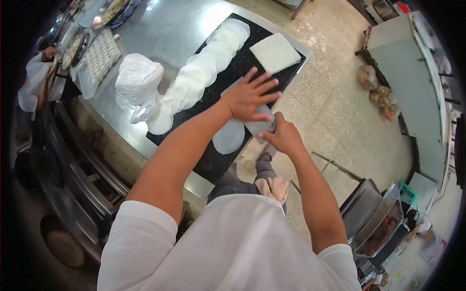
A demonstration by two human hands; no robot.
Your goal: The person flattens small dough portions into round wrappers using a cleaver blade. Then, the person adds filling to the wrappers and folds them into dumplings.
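Observation:
My left hand (250, 98) lies flat with fingers spread on a thin grey sheet (256, 127), its material unclear. At the sheet's near right corner, my right hand (285, 137) is closed, thumb and fingers gripping the edge. A thin round dough wrapper (228, 137) lies on the black board (201, 162), just left of the sheet and below my left wrist. Beyond my left forearm, a long overlapping row of round white wrappers (196, 72) runs across the board. Past my fingertips sits a square white pad (275, 53), perhaps folded cloth.
A white plastic bag (139, 80) stands left of the wrapper row on the steel table (182, 22). Farther left is a tray of small dough pieces (101, 57), near another person (43, 80). Metal containers (376, 225) stand at right; bagged items (377, 92) lie farther off.

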